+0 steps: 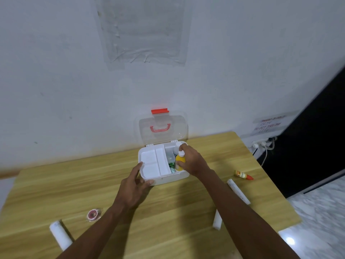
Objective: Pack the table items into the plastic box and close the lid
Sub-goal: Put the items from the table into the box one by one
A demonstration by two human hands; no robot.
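— Head view, item one: plastic box [168, 179], white, on wooden table [93, 184] against the wall. Clear lid [162, 128] up, leaning back, red latch [160, 111] at top, red handle [160, 128] showing through.

— Contents?

— White tray [155, 163] over left half. Right compartment open: green packet [172, 165], pale bottle at far corner, partly hidden. Yellow bottle [180, 161] going in beside them.

— Hands?

— Right hand [192, 159] wrapped round yellow bottle, fingers closed on its body. Left hand [135, 186] spread loosely, fingers open, fingertips touching near-left corner of box.

— Orientation of yellow bottle?

— Roughly upright, white cap uppermost and tipped slightly away, long axis near vertical, base down inside compartment.

— Handling note?

— Best lowered straight down into the gap near the front wall, clear of green packet; left hand kept steadying the box. Probably worth checking cap height against lid before closing.

— Outstanding stock on table?

— Three white rolls: near left [59, 236], near centre [217, 219], right [238, 191]. Small round red item [93, 214] in clear wrap, left. Small dropper bottle [243, 175], orange tip, lying flat far right.
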